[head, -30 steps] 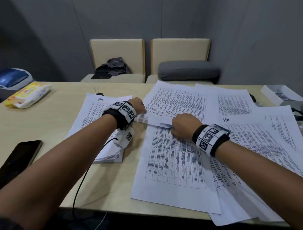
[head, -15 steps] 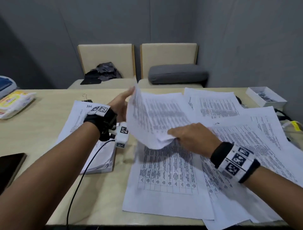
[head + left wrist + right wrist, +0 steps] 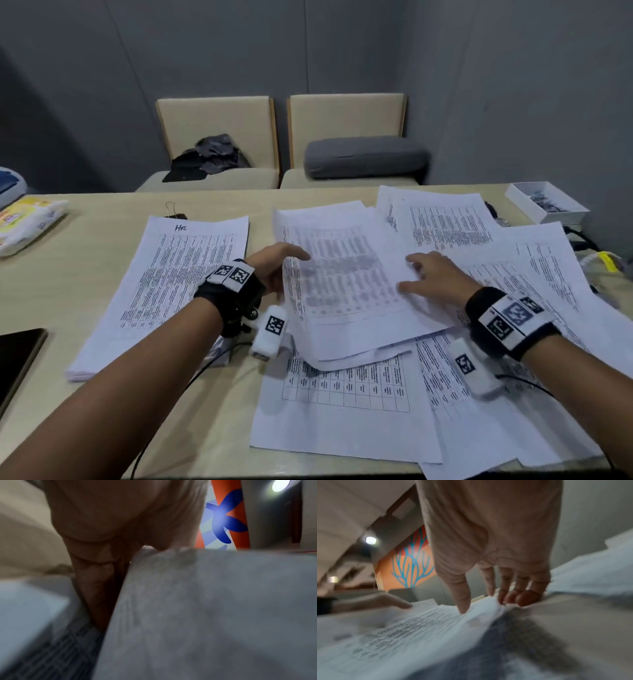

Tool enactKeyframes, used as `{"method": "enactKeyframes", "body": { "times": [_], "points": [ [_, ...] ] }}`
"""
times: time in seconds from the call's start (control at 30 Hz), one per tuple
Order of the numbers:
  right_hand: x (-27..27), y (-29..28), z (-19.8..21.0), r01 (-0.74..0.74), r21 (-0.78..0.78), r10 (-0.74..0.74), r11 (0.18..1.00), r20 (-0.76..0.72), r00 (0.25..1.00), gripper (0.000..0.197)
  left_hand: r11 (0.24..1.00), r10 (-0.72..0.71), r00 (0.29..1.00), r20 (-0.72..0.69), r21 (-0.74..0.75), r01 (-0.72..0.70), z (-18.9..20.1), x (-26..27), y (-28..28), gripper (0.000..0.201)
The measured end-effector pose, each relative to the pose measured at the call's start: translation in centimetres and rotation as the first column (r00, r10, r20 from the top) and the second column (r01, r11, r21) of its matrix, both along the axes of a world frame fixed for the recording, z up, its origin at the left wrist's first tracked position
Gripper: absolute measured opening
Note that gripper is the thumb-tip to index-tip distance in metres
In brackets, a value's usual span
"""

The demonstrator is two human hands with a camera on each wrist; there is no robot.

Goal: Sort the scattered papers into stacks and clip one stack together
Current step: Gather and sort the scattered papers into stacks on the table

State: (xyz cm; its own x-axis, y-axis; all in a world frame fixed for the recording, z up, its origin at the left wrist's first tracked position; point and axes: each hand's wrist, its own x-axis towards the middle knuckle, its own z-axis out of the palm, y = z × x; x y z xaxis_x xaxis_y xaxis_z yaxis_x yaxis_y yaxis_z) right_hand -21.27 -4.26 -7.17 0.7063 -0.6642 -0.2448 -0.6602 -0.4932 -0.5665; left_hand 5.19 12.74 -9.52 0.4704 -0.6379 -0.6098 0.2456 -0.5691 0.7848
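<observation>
In the head view a small bundle of printed sheets [image 3: 342, 291] hangs tilted and blurred over the scattered papers [image 3: 342, 404] at the table's middle. My left hand [image 3: 281, 263] pinches its left edge, thumb on top, the other fingers hidden beneath. My right hand [image 3: 428, 277] rests on the bundle's right side with straight, spread fingers; in the right wrist view its fingertips [image 3: 510, 597] touch the sheet's edge. A neat stack [image 3: 178, 284] marked by hand lies to the left. A black binder clip [image 3: 173, 210] sits just beyond that stack.
More loose sheets [image 3: 445, 222] overlap across the table's right half. A white box [image 3: 548, 205] of clips stands at the far right. A dark phone [image 3: 17, 359] and a pack of wipes [image 3: 27, 219] lie at the left. Two chairs stand behind the table.
The bundle stood nearly upright half a second ago and now lies lower and flatter. My right hand has moved from its lower edge onto its right side. The left hand still holds the left edge.
</observation>
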Motion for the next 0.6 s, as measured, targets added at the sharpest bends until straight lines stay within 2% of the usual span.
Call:
{"method": "enactKeyframes", "body": {
  "times": [0.07, 0.13, 0.23, 0.3, 0.43, 0.5, 0.6],
  "points": [
    [0.7, 1.1, -0.1, -0.064, 0.077, 0.060, 0.995, 0.053, 0.997, 0.067, 1.000, -0.013, 0.998, 0.061, 0.007, 0.013, 0.3, -1.0, -0.1, 0.088],
    [1.0, 1.9, -0.2, -0.071, 0.137, 0.054, 0.988, 0.125, 0.991, 0.061, 0.999, -0.015, 0.971, 0.237, 0.033, 0.007, 1.5, -1.7, 0.3, 0.063],
    [0.5, 1.8, 0.0, 0.097, 0.068, -0.109, 0.993, 0.200, 0.974, 0.055, 0.998, 0.036, 0.904, 0.425, 0.036, -0.057, 3.1, -2.0, 1.9, 0.039],
    [-0.2, 1.4, 0.2, 0.188, 0.015, -0.189, 0.982, 0.138, 0.972, 0.057, 0.994, 0.108, 0.897, 0.429, -0.042, -0.100, 4.0, -1.0, 3.4, 0.035],
    [-0.5, 2.4, 1.1, 0.198, 0.104, -0.198, 0.975, -0.006, 0.980, 0.062, 0.957, 0.281, 0.886, 0.368, -0.178, -0.229, 6.6, 2.1, 6.3, 0.037],
    [0.0, 4.1, 1.5, 0.129, 0.037, -0.126, 0.991, -0.068, 0.990, 0.067, 0.954, 0.289, 0.901, 0.325, -0.176, -0.243, 7.3, 3.4, 7.4, 0.038],
    [1.7, 6.2, 1.2, 0.038, -0.113, -0.051, 0.993, -0.117, 0.992, 0.090, 0.972, 0.233, 0.915, 0.330, -0.093, -0.214, 6.5, 4.8, 8.2, 0.041]
  ]
}}
